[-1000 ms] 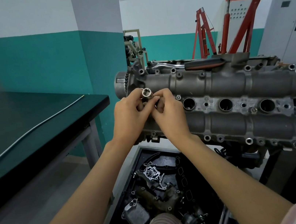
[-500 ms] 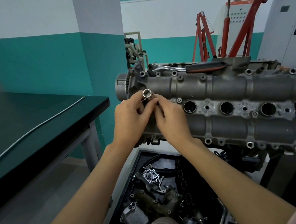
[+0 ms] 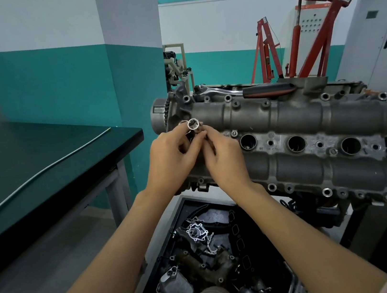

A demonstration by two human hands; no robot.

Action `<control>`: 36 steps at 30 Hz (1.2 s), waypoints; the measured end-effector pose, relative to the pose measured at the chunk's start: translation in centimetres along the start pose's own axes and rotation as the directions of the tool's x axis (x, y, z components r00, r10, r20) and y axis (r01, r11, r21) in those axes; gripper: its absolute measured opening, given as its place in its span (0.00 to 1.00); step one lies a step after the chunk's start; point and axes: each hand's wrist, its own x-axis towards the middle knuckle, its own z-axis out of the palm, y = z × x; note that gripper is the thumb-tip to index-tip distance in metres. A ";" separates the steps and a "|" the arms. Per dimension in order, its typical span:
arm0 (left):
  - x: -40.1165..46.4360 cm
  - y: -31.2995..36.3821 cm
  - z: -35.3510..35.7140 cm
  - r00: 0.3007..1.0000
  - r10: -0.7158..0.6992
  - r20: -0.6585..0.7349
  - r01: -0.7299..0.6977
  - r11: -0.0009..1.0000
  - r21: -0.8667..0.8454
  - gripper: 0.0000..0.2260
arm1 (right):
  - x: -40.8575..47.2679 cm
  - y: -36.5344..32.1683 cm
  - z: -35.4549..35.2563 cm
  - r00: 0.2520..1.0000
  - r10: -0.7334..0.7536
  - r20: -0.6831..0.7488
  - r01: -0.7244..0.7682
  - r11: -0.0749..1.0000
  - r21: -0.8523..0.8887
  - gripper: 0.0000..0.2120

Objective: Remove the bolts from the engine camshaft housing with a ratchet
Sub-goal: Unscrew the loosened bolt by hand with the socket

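Head view showed both hands meeting just in front of the sprocket end of the camshaft housing [image 3: 283,117], which served as the landmark for everything else. The left hand [image 3: 172,159] had its fingers curled round a chrome socket [image 3: 193,124], open mouth turned up toward the camera, while the right hand [image 3: 224,159] pinched at something small against the socket's lower end; whether that was a bolt stuck in the socket or an adapter could not be told, since the fingers hid it. The ratchet [image 3: 241,90] lay unheld along the far top edge of the housing, handle pointing away from the sprocket end. Several bolts [image 3: 234,133] were seated along the housing's flanges, so the removal looked far from done. The step in hand seemed to be preparing or clearing the socket rather than turning anything. The next move would likely call for freeing one hand, reaching over the housing for the ratchet, pressing the socket squarely onto its drive, then seating it on a bolt head. Below the housing sat a black tray of engine parts [image 3: 203,252]; to its left stood a dark worktop [image 3: 38,154].
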 end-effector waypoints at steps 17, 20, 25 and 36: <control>0.0 -0.1 0.1 1.000 0.002 -0.020 -0.002 1.000 -0.009 0.07 | -0.1 -0.1 -0.1 1.000 0.002 -0.013 -0.002 1.000 -0.002 0.12; 0.1 -0.2 0.3 0.999 -0.026 -0.037 0.025 0.999 -0.038 0.08 | 0.0 0.1 0.2 0.999 0.028 -0.022 -0.029 0.999 -0.025 0.14; -0.1 0.0 0.5 0.998 -0.053 -0.039 0.050 0.996 -0.075 0.13 | 0.0 0.2 0.4 0.991 0.114 -0.070 -0.112 0.993 0.031 0.03; 0.1 -0.1 -0.2 0.999 0.014 0.034 -0.016 0.999 0.039 0.08 | -0.3 -0.2 0.2 0.999 -0.010 -0.039 0.009 0.999 -0.043 0.14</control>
